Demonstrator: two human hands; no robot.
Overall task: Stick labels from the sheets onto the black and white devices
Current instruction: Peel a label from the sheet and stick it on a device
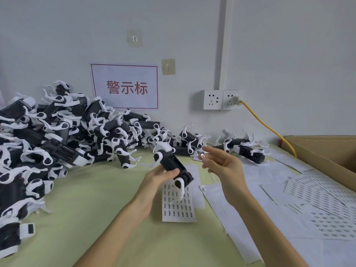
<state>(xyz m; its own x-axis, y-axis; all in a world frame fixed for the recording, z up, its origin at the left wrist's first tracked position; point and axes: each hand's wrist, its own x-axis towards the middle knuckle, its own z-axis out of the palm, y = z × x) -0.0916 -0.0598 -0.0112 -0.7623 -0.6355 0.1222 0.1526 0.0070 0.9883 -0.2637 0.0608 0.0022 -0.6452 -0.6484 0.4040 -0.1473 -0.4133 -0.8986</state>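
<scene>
Grips one black and white device [173, 163] in left hand [159, 179]: grip closed round the black body, thumb across the front, white clip parts sticking out at both ends. Holds it tilted and lifted off the tabletop [86, 209], over a label sheet [179, 209] lying flat below.

Pinches a small label [202, 156] at the fingertips of right hand [225, 166]: grip narrow, thumb and forefinger on the label, remaining fingers loosely spread. Label near the upper end of the device, to its right, apart from it.

Surroundings:
- large pile of devices [57, 132] heaped against the wall on the left
- a few loose devices [248, 149] at the back, beyond right hand
- more sheets [317, 199] spread over the right side of the tabletop, next to a cardboard box [327, 149]
- on the wall, a sign [125, 86] with red border and red characters
- two sockets [221, 99], with a yellow cable [269, 128] plugged into the right one and running down towards the box
</scene>
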